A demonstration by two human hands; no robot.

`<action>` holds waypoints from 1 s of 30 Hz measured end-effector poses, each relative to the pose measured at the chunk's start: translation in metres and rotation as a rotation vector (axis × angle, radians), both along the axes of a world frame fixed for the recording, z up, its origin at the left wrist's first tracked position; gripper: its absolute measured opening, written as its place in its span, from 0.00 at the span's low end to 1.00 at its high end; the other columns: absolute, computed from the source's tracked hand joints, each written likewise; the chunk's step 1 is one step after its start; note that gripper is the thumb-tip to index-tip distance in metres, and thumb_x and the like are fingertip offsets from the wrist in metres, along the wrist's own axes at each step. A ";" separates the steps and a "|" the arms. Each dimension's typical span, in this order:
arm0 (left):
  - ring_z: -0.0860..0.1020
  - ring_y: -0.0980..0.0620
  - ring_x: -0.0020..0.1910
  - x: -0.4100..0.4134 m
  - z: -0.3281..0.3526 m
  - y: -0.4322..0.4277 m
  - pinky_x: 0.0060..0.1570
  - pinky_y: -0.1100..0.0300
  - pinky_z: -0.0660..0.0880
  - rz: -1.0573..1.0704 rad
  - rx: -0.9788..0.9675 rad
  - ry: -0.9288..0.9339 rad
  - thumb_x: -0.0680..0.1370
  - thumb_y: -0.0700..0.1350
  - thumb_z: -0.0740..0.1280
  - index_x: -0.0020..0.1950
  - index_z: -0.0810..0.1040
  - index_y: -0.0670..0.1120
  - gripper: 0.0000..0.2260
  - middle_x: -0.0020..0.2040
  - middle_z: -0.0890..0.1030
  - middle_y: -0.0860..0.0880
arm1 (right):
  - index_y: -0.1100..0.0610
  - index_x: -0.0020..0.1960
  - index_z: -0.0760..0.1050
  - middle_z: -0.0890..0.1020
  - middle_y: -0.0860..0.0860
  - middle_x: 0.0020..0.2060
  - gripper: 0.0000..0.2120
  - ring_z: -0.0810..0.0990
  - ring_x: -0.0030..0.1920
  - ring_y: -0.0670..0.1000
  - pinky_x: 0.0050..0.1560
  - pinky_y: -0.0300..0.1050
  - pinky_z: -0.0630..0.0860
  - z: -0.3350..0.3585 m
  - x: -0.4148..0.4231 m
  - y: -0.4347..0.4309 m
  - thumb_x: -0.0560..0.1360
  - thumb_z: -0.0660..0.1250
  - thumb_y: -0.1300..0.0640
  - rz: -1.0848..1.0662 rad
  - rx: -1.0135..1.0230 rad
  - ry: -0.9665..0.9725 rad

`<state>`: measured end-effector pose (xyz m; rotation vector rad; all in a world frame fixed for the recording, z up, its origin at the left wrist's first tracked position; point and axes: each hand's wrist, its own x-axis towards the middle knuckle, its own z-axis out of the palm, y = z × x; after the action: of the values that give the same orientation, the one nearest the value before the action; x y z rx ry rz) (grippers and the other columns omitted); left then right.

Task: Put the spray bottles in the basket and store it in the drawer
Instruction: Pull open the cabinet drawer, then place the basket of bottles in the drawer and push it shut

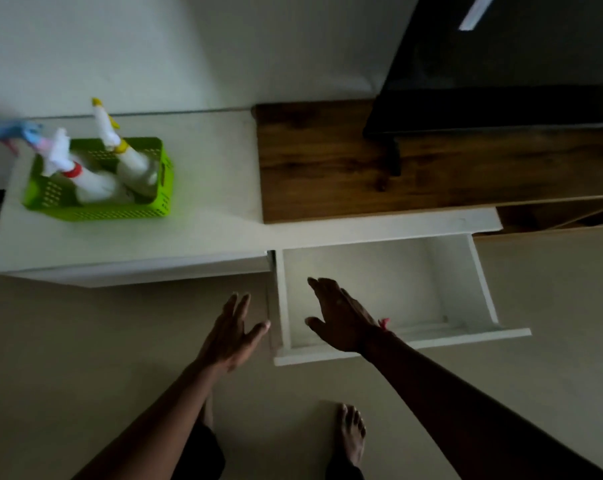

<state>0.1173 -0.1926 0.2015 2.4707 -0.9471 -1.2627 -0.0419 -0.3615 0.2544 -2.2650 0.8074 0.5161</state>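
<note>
A green perforated basket point(120, 213) stands on the white cabinet top at the left. Two white spray bottles lean inside it, one with a red collar point(92, 183) and one with a yellow collar and trigger point(134, 161). The white drawer point(480, 289) is pulled out at the centre right, with nothing inside. My left hand point(232, 332) hovers open over the floor just left of the drawer. My right hand point(341, 318) is spread open above the drawer's front left corner. Neither hand touches the basket.
The white cabinet top point(206, 216) meets a brown wooden shelf point(327, 168) with a dark television point(501, 81) on it. A blue and pink object point(19, 131) lies blurred at the far left. My bare feet point(352, 434) stand on the beige floor.
</note>
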 end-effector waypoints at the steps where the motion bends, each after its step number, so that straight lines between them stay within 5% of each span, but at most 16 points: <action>1: 0.46 0.47 0.79 0.021 0.004 0.004 0.75 0.44 0.53 0.022 -0.033 -0.015 0.77 0.65 0.58 0.80 0.46 0.54 0.37 0.81 0.42 0.51 | 0.54 0.78 0.49 0.59 0.56 0.75 0.36 0.68 0.69 0.59 0.66 0.57 0.70 0.001 0.022 0.004 0.77 0.64 0.48 -0.011 0.000 -0.021; 8: 0.63 0.41 0.75 0.191 0.031 0.064 0.67 0.49 0.69 0.020 -0.146 -0.229 0.76 0.50 0.69 0.79 0.54 0.49 0.36 0.79 0.53 0.42 | 0.54 0.76 0.56 0.63 0.57 0.74 0.30 0.63 0.73 0.57 0.72 0.51 0.63 0.013 0.190 0.054 0.78 0.60 0.46 -0.129 0.107 -0.020; 12: 0.72 0.38 0.66 0.281 0.040 0.083 0.62 0.46 0.72 0.307 -0.195 -0.311 0.73 0.44 0.71 0.73 0.66 0.43 0.30 0.70 0.70 0.37 | 0.54 0.74 0.61 0.68 0.57 0.72 0.27 0.67 0.72 0.57 0.72 0.51 0.63 0.010 0.270 0.064 0.79 0.57 0.43 -0.272 0.115 -0.031; 16: 0.78 0.40 0.60 0.361 0.030 0.090 0.61 0.45 0.75 0.780 -0.235 -0.090 0.73 0.50 0.70 0.69 0.70 0.51 0.25 0.66 0.77 0.42 | 0.57 0.72 0.65 0.73 0.59 0.69 0.26 0.70 0.70 0.59 0.70 0.50 0.65 -0.007 0.329 0.054 0.80 0.57 0.44 -0.425 0.078 -0.066; 20: 0.80 0.45 0.53 0.408 0.017 0.084 0.49 0.47 0.82 0.911 -0.207 0.051 0.76 0.52 0.67 0.76 0.61 0.52 0.30 0.65 0.76 0.43 | 0.61 0.69 0.69 0.74 0.61 0.67 0.25 0.70 0.68 0.63 0.68 0.53 0.67 -0.029 0.369 0.039 0.80 0.56 0.45 -0.470 0.055 -0.020; 24: 0.79 0.44 0.59 0.429 0.006 0.072 0.34 0.54 0.81 0.898 -0.127 0.010 0.77 0.55 0.64 0.75 0.63 0.51 0.28 0.66 0.76 0.43 | 0.59 0.60 0.76 0.80 0.60 0.54 0.20 0.80 0.55 0.62 0.50 0.61 0.81 -0.041 0.390 0.036 0.77 0.61 0.45 -0.619 0.279 -0.049; 30: 0.83 0.44 0.48 0.425 -0.001 0.063 0.41 0.48 0.83 0.955 -0.209 -0.002 0.77 0.52 0.65 0.58 0.75 0.48 0.12 0.55 0.81 0.41 | 0.61 0.55 0.76 0.80 0.60 0.53 0.10 0.82 0.43 0.55 0.40 0.55 0.83 -0.055 0.403 0.038 0.74 0.63 0.60 -0.875 0.486 -0.113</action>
<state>0.5427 -0.1291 0.2010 2.2476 0.1472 -0.7612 0.3608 -0.3230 0.1998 -1.3086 1.3253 0.1348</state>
